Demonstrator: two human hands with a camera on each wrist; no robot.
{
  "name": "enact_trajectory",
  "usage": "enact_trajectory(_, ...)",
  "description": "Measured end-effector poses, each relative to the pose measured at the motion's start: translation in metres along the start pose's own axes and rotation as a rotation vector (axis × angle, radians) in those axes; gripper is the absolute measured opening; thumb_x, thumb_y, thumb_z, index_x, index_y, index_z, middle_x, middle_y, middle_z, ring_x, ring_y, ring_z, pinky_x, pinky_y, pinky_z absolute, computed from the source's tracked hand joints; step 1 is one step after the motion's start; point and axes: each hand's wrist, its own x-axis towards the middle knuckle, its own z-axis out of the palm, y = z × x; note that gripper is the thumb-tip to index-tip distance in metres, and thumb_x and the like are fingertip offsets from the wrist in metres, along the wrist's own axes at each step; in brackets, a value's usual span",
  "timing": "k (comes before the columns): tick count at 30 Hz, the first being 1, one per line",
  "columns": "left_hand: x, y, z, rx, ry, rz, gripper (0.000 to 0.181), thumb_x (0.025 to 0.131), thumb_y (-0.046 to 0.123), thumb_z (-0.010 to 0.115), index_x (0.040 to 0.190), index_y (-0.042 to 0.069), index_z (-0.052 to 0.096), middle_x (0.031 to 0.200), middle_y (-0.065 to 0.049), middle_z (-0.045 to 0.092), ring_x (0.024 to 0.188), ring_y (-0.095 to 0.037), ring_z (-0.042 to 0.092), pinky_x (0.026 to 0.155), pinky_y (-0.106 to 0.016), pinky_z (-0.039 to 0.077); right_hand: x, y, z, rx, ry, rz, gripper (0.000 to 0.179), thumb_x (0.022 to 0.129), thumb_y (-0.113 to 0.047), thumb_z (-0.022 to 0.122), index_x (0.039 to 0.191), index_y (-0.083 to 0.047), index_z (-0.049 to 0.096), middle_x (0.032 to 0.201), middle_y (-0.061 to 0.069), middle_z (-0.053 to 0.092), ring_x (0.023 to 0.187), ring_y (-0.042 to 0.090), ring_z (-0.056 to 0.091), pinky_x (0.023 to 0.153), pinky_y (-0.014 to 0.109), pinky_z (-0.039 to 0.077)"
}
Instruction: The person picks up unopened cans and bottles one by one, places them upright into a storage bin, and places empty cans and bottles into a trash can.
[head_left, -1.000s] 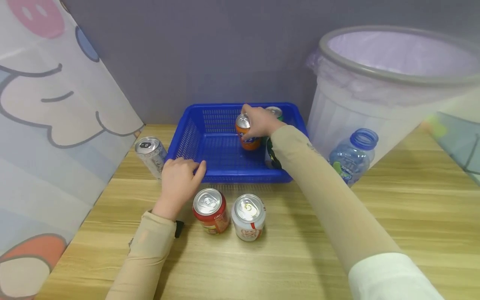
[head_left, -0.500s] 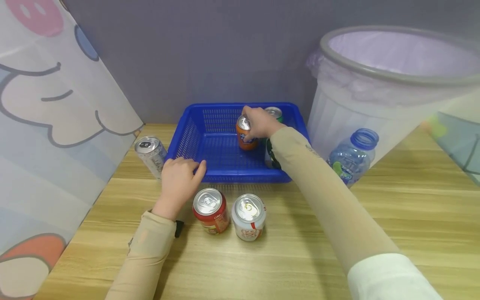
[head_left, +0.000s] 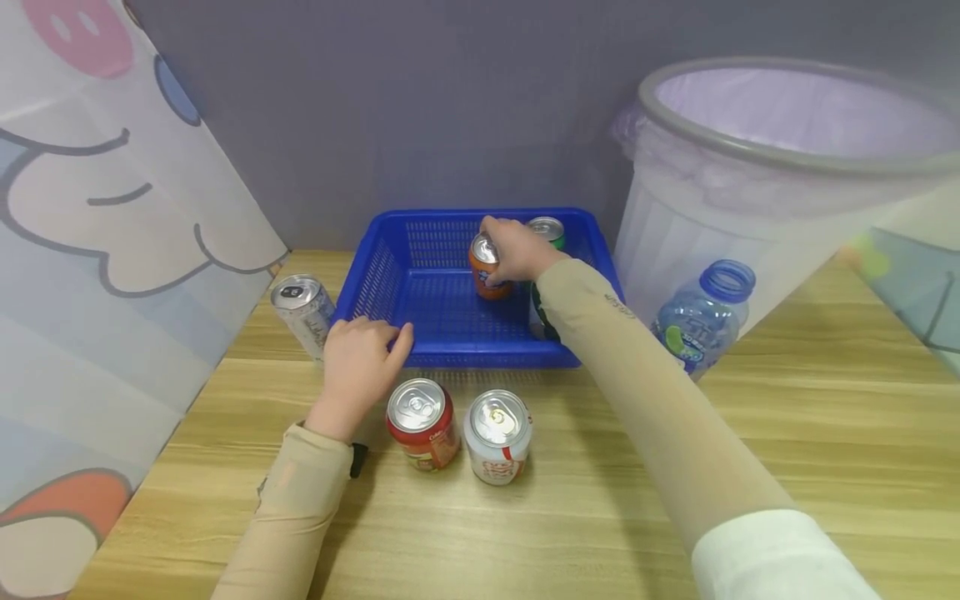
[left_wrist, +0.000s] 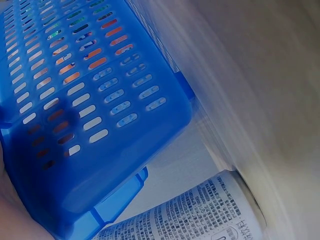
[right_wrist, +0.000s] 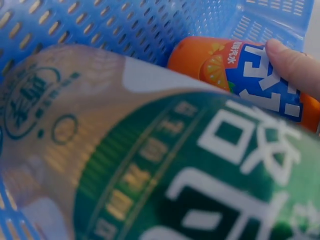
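Head view: an orange can [head_left: 491,267] is gripped by the right hand [head_left: 517,248] inside a blue basket [head_left: 446,346], thumb and fingers closed around its upper body. Whether the basket floor is touched by the can cannot be told. The basket's near-left corner is held by the left hand [head_left: 362,358] – fingers bent over the rim, thumb stretched along the front edge; fingertips hidden.

Just right of the right hand, a green can [head_left: 546,227] is partly covered. By the right wrist camera, a green-labelled container [right_wrist: 220,170] is shown large in front of the orange can; whether it is the same green can cannot be told. Left of the left hand, a silver printed can [head_left: 306,312] is stood beside the basket; small dark print is seen on it by the left wrist camera. To the right of the left hand and nearer the body, a red can [head_left: 429,442] and a white can [head_left: 497,442] are placed upright, side by side, on the wooden table [head_left: 585,525]. Right of the right hand – a blue bottle [head_left: 705,321], then a lined bin [head_left: 690,208].
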Motion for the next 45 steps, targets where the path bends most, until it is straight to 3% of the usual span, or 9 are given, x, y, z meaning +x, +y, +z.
enact_trajectory(8,0.0020,0.0007,0.0006,0.000,0.012,0.003,0.046,0.092,0.032,0.045,0.061,0.006,0.067,0.061,-0.009,0.066,0.059,-0.030,0.057,0.060,-0.041,0.038,0.0018,0.0000,0.0010,-0.070,0.012,0.021,0.081,0.075,-0.020,0.080,0.140,0.000,0.034,0.137,0.017,0.044,0.124,0.030,0.048,0.103,0.040,0.040)
enact_trajectory(16,0.0001,-0.0003,0.0028,0.001,0.003,-0.007,0.046,0.092,0.033,0.046,0.062,0.006,0.067,0.062,-0.010,0.066,0.061,-0.031,0.058,0.061,-0.041,0.038,0.0045,-0.0017,0.0050,-0.136,0.012,0.022,0.079,0.081,-0.018,0.074,0.144,0.001,0.029,0.139,0.019,0.041,0.126,0.031,0.046,0.106,0.040,0.038)
enact_trajectory(26,0.0021,-0.0013,0.0036,0.004,0.018,-0.002,0.046,0.092,0.032,0.046,0.062,0.006,0.068,0.061,-0.010,0.066,0.060,-0.031,0.057,0.061,-0.041,0.038,0.0068,-0.0060,0.0031,-0.210,-0.005,0.047,0.076,0.086,-0.013,0.068,0.147,-0.002,0.025,0.151,0.018,0.029,0.139,0.032,0.032,0.113,0.041,0.027)
enact_trajectory(36,0.0025,-0.0009,0.0052,0.000,0.037,0.029,0.045,0.092,0.031,0.047,0.059,0.006,0.066,0.059,-0.009,0.064,0.056,-0.030,0.056,0.058,-0.040,0.037,0.0062,-0.0066,0.0060,-0.218,-0.035,0.116,0.073,0.092,-0.015,0.061,0.151,-0.009,0.018,0.158,0.014,0.014,0.146,0.030,0.015,0.115,0.042,0.021)
enact_trajectory(45,0.0030,-0.0008,0.0050,0.004,0.029,0.017,0.046,0.092,0.032,0.046,0.059,0.006,0.065,0.059,-0.009,0.064,0.057,-0.030,0.056,0.059,-0.040,0.038,0.0066,-0.0052,0.0065,-0.211,-0.027,0.121,0.072,0.093,-0.016,0.059,0.151,-0.011,0.018,0.158,0.014,0.014,0.146,0.030,0.016,0.115,0.043,0.022)
